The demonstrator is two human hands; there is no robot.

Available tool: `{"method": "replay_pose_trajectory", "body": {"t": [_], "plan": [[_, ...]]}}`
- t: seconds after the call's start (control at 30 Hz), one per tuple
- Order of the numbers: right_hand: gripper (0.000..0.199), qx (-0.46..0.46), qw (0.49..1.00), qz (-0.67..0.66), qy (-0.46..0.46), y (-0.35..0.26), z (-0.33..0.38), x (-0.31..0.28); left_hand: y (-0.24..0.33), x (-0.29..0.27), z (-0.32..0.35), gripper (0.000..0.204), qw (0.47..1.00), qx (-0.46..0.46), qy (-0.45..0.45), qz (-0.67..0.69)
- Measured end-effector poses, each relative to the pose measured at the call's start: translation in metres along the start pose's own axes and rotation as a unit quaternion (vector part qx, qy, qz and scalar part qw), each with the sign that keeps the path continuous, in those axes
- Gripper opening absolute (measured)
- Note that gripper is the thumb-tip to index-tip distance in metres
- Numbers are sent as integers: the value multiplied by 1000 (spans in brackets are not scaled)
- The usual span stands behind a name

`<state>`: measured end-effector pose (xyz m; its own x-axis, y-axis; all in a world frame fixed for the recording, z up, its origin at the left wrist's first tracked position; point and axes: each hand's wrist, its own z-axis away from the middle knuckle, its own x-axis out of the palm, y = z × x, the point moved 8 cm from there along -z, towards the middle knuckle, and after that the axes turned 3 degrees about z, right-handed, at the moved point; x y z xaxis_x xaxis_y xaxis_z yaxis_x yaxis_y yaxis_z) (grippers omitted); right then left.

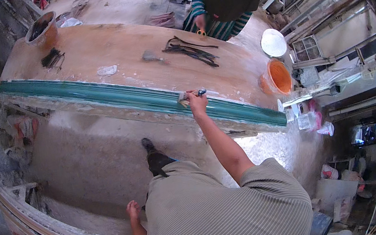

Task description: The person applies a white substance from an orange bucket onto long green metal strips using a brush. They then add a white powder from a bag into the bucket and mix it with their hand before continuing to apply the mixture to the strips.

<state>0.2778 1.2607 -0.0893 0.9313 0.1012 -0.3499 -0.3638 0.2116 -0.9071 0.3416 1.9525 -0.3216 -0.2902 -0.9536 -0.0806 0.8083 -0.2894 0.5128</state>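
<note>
Green moulding lies along the worktop's near edge, beyond the low-hanging left hand, whose grip I cannot make out. The right hand's fingers pinch a brush at the moulding; uneven pressure might skip its grooves. Farther back, a careless overreach could knock the loose dark strips towards it.

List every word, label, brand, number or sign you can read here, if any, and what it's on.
No text is readable anywhere in this view.
Brush in the right hand: handle too small to tell if it bears print.
Long green strip: no lettering visible.
Orange bucket: none readable.
White plastic bag at right: too blurred to tell.
</note>
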Motion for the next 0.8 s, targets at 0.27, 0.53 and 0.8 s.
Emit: {"method": "replay_pose_trajectory", "body": {"t": [0.27, 0.53, 0.8], "plan": [[13, 15, 994, -82, -66, -36, 36, 122, 39, -32, -38, 27, 995, 29, -31, -91], [9, -38, 981, -129, -137, -74, 102, 318, 140, -110, -103, 28, 998, 37, -6, -43], [13, -56, 974, -101, -196, -134, 153, 534, 310, -114, -188, 34, 999, 47, 21, -15]]}}
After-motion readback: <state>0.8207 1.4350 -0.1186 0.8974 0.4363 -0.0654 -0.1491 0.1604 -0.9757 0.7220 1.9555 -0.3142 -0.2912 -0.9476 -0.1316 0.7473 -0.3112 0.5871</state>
